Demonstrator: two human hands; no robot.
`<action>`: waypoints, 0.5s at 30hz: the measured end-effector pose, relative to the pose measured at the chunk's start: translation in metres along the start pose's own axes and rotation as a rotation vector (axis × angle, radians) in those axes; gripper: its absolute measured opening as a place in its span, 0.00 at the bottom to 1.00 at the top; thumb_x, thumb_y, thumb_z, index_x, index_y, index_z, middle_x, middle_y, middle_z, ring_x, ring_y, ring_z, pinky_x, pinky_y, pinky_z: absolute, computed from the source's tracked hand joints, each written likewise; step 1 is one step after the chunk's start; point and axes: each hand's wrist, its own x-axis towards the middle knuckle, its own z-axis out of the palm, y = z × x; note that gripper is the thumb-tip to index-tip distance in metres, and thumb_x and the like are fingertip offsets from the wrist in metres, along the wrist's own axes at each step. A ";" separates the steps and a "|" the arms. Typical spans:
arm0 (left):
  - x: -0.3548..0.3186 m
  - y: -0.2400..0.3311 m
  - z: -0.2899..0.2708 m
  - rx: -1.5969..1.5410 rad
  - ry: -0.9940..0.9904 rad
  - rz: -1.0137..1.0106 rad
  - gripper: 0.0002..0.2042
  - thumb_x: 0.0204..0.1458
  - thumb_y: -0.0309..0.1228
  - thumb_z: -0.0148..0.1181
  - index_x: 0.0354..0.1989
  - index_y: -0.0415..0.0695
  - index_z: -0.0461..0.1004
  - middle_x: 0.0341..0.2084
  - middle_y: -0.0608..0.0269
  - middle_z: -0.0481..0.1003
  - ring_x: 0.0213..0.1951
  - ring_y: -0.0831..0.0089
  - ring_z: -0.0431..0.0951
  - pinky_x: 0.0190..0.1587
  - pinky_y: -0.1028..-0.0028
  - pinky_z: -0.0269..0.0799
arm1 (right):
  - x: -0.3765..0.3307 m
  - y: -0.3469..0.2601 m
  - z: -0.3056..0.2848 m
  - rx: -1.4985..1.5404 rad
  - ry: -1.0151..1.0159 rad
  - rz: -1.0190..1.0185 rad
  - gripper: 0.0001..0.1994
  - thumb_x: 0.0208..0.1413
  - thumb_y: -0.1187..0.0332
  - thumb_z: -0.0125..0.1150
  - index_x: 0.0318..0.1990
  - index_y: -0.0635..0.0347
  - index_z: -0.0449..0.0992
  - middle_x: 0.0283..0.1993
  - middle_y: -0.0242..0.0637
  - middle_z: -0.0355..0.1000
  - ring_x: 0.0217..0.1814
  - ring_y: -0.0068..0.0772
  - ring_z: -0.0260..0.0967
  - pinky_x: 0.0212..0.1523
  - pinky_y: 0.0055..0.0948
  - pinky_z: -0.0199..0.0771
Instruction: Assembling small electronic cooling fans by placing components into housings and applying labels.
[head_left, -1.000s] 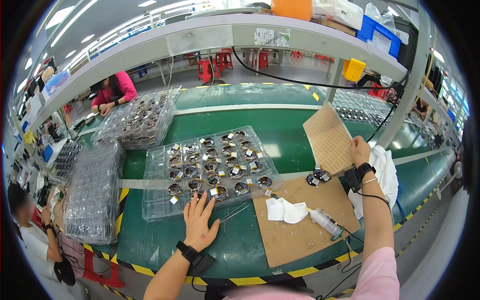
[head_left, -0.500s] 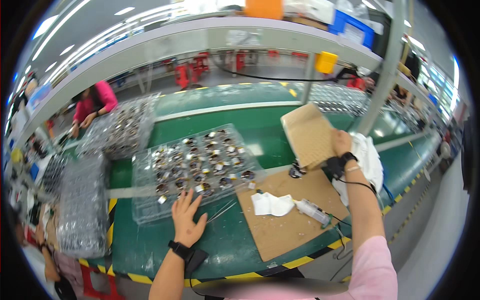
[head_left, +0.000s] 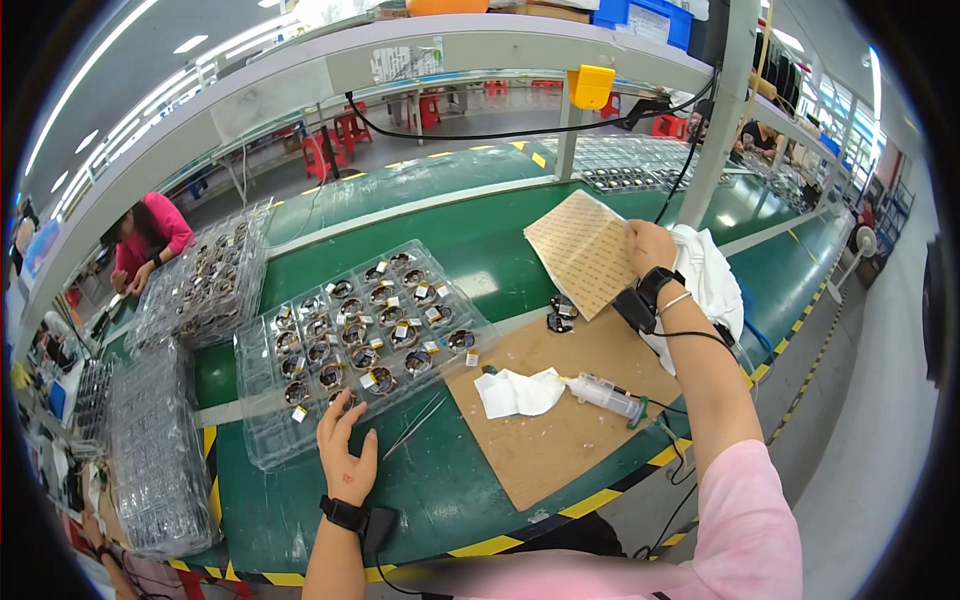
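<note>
My right hand (head_left: 652,248) is closed on the edge of a tan sheet (head_left: 582,250) with rows of small print, holding it tilted above the far side of a brown board (head_left: 610,360). My left hand (head_left: 346,455) is open with its fingers apart, fingertips at the front edge of a clear plastic tray (head_left: 262,425). Several round dark electronic parts with small white tabs sit in the tray's pockets. One part near the fingertips is partly hidden. Beside that hand lie metal tweezers (head_left: 413,428). A small cluster of dark parts (head_left: 561,314) rests below the sheet.
On the board are a folded white wipe (head_left: 518,392) and a clear syringe dispenser (head_left: 605,396) with a cable. White cloth (head_left: 705,280) lies beyond my right wrist. Stacked clear trays (head_left: 160,450) stand at left. Another person (head_left: 150,240) works at the far left. A metal post (head_left: 725,120) rises at right.
The view has shifted, so the scene sits further left. The sheet stays in my right hand, turned slightly. My left hand stays at the tray's front edge.
</note>
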 end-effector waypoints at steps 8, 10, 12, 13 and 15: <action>-0.002 -0.001 -0.007 -0.130 0.084 -0.034 0.17 0.44 0.20 0.54 0.45 0.43 0.72 0.56 0.55 0.65 0.59 0.58 0.63 0.61 0.64 0.55 | 0.012 -0.029 -0.025 0.373 0.237 -0.390 0.07 0.53 0.66 0.55 0.33 0.58 0.77 0.30 0.45 0.73 0.35 0.49 0.71 0.36 0.38 0.71; -0.002 -0.001 -0.008 -0.138 0.090 -0.042 0.16 0.44 0.20 0.54 0.45 0.43 0.72 0.56 0.56 0.65 0.59 0.58 0.63 0.61 0.64 0.55 | 0.011 -0.030 -0.027 0.452 0.209 -0.294 0.07 0.54 0.67 0.55 0.34 0.59 0.77 0.30 0.44 0.74 0.34 0.45 0.71 0.36 0.34 0.70; -0.003 -0.001 -0.007 -0.136 0.087 -0.031 0.16 0.44 0.20 0.54 0.45 0.43 0.72 0.56 0.56 0.65 0.59 0.58 0.63 0.61 0.64 0.54 | 0.011 -0.030 -0.029 0.618 0.143 -0.111 0.07 0.56 0.67 0.55 0.37 0.60 0.76 0.30 0.41 0.75 0.33 0.37 0.73 0.36 0.27 0.69; -0.004 -0.001 -0.005 -0.132 0.088 -0.027 0.16 0.44 0.20 0.53 0.44 0.43 0.72 0.56 0.56 0.65 0.59 0.58 0.63 0.61 0.64 0.54 | 0.012 -0.029 -0.030 0.616 0.148 -0.111 0.07 0.56 0.67 0.55 0.37 0.60 0.76 0.30 0.41 0.75 0.33 0.37 0.73 0.36 0.27 0.69; -0.003 -0.001 -0.003 -0.130 0.088 -0.018 0.16 0.44 0.20 0.53 0.44 0.42 0.73 0.56 0.56 0.65 0.59 0.58 0.63 0.61 0.64 0.54 | 0.011 -0.026 -0.033 0.953 0.080 -0.075 0.09 0.58 0.66 0.54 0.40 0.61 0.75 0.32 0.33 0.74 0.33 0.25 0.70 0.36 0.21 0.68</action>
